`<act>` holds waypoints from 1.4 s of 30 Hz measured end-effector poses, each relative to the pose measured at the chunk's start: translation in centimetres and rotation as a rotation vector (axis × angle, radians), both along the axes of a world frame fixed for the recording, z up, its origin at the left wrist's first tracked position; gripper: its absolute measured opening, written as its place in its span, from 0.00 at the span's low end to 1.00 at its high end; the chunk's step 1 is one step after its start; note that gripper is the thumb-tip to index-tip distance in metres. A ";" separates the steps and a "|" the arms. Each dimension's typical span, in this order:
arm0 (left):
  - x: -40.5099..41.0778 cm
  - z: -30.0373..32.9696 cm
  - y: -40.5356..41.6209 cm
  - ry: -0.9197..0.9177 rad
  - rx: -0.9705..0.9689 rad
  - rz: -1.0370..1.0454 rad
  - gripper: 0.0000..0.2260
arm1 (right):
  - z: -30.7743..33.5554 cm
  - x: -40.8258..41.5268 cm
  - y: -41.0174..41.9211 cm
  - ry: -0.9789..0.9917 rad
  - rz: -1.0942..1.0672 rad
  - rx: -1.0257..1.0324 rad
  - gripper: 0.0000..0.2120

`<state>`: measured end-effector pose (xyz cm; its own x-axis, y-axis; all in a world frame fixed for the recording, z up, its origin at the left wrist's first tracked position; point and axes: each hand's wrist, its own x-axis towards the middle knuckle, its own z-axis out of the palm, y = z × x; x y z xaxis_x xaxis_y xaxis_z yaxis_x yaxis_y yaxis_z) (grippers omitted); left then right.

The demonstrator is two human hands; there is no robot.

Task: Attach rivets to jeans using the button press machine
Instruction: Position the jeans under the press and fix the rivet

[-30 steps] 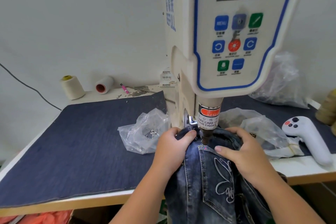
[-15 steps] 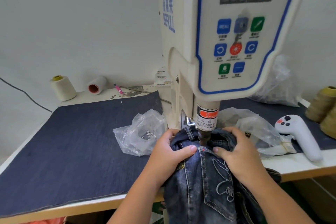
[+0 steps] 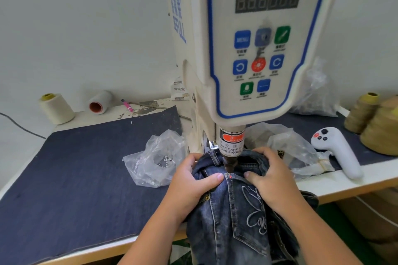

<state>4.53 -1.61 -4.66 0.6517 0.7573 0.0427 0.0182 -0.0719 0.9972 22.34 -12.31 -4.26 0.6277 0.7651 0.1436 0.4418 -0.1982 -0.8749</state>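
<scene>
denim-covered table [image 3: 81,249] with bags [image 3: 155,159], spools [image 3: 57,108]

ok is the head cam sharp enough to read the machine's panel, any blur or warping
Head view: soft, even light, no hard glare; button press machine bows with wide-angle distortion; warning label readable, button captions too blurred; both hands and the jeans fairly sharp.

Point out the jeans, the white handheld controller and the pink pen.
jeans [image 3: 237,219]: head view, on the denim left of the embroidered pocket.
white handheld controller [image 3: 342,153]: head view, on the middle of its handle.
pink pen [image 3: 127,106]: head view, on its pink barrel by the wall.
</scene>
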 end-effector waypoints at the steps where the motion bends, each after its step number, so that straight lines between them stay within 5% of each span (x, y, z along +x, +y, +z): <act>1: 0.0 0.0 0.0 -0.002 0.000 -0.006 0.22 | 0.0 0.0 0.0 0.000 0.006 0.002 0.23; 42: -0.2 0.5 -0.4 0.030 0.023 -0.004 0.21 | -0.4 0.5 -1.0 0.004 0.031 0.176 0.27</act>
